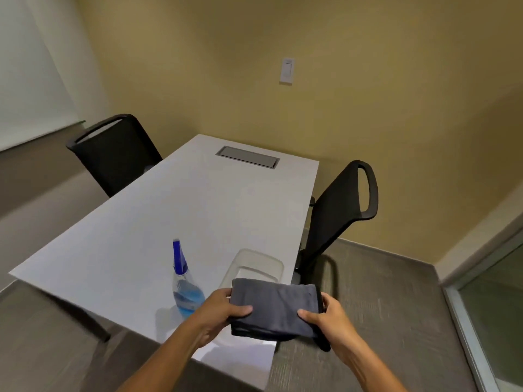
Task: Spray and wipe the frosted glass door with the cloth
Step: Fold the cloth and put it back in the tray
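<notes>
we hold a folded grey microfibre cloth with black edging (276, 308) over the near corner of the white rectangular table (141, 236), our left hand (223, 309) and right hand (325, 314) each pinching an end. just beyond stands the clear spray bottle of blue liquid (185, 290). the frosted glass door (498, 306) is at far right.

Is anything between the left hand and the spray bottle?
Nothing visible. The spray bottle stands upright on the table, just beyond the left hand. Both hands hold the cloth; the right hand could keep it while the left lets go to reach.
</notes>
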Motion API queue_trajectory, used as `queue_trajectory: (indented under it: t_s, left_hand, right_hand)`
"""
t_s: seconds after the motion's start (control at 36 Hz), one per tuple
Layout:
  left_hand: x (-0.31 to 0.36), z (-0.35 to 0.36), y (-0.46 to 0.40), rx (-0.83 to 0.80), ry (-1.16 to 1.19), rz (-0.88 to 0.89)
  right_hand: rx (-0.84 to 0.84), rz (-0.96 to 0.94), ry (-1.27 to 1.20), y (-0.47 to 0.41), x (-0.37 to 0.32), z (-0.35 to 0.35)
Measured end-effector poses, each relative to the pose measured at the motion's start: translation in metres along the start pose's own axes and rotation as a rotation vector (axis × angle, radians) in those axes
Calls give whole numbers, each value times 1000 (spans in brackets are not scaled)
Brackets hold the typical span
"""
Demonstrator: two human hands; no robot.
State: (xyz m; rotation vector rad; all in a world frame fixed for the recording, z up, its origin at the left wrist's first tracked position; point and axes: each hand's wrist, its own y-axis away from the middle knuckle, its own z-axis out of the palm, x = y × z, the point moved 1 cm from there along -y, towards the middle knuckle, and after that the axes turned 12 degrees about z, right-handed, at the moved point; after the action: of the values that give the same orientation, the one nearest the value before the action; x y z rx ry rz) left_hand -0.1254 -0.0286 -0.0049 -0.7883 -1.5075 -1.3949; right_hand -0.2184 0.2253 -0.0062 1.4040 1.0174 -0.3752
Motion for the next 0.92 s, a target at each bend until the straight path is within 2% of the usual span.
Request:
queue_trajectory:
  t_s: [0.11,0.33,0.42,0.53,0.72,0.92]
  left_hand:
    - [2,-9,-11,59,-118,37]
    - [14,-19,-38,0,-324,131]
    - [15,-20,-49,24,-334,136]
    - [15,-24,-70,96,-466,161]
    - [13,-32,-104,259,-471,125]
    - [8,-29,-131,303,-484,104]
  right_hand:
    - [20,-2,-22,-6,0,17]
    - [48,19,26,-24,-3,35]
    - [63,38,5,-34,-4,42]
    - [58,19,-16,-49,-12,51]
    - [16,2,22,-83,-31,61]
    - [92,15,157,-115,-41,62]
